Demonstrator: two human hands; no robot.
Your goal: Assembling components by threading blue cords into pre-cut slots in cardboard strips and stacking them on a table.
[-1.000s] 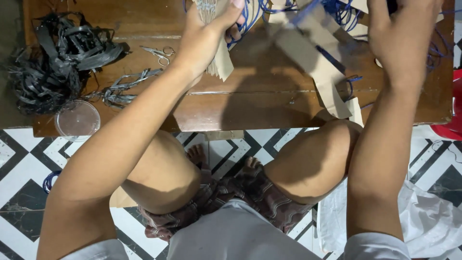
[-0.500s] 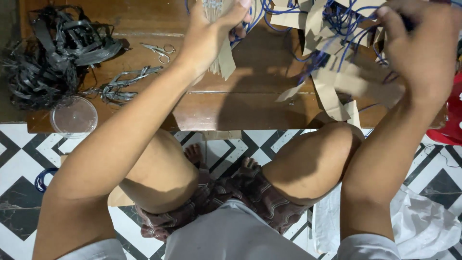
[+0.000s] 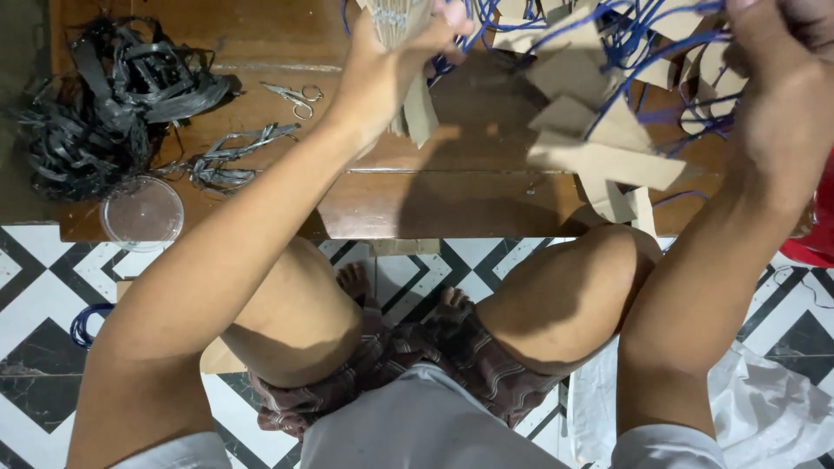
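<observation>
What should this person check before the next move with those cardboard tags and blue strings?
1. Left hand grips the stack of tags: ok.
2. Right hand holds the blue strings: ok, though its fingers run out of frame.
3. Strings free of knots: not ok, they cross in a tangle among the loose tags.
4. Loose tags safely on the table: not ok, some hang past its front edge.
5. Scissors within reach: ok, they lie left of the left hand.
6. Clear lid steady: cannot tell, it sits at the table's edge.
</observation>
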